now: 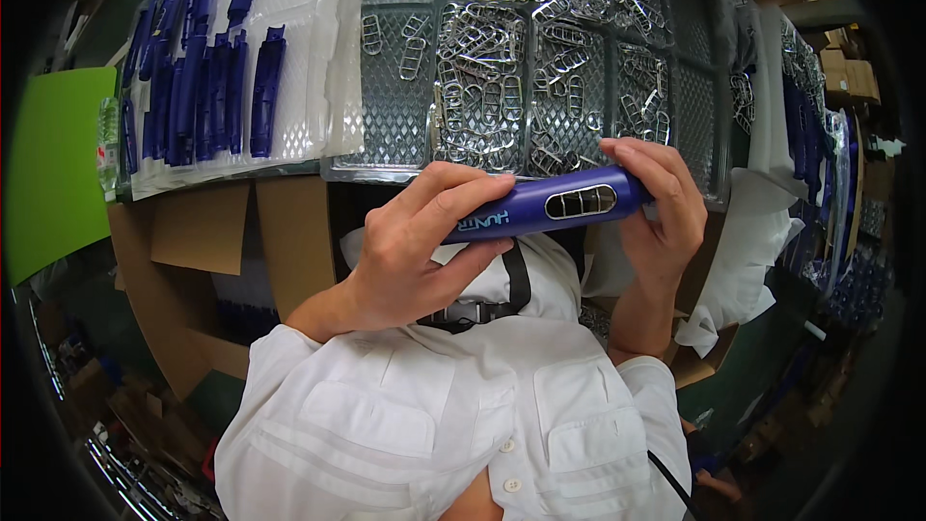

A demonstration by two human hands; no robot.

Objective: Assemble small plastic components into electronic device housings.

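Between my two hands lies a blue plastic casing, long and rounded, held sideways in front of the trays. An oval metal frame with crossbars sits in an opening toward its right end. My left hand is closed round the left end, thumb below and fingers above, beside light printed lettering. Gripping the right end, my right hand has its fingers over the tip and its thumb underneath. Past the casing, a clear compartment tray holds many loose metal frames of the same oval kind.
Blue casing parts lie in rows on a white liner at the far left. An open cardboard box stands below them. Beside the liner are a clear bottle and a green panel. Crumpled white wrapping hangs at the right.
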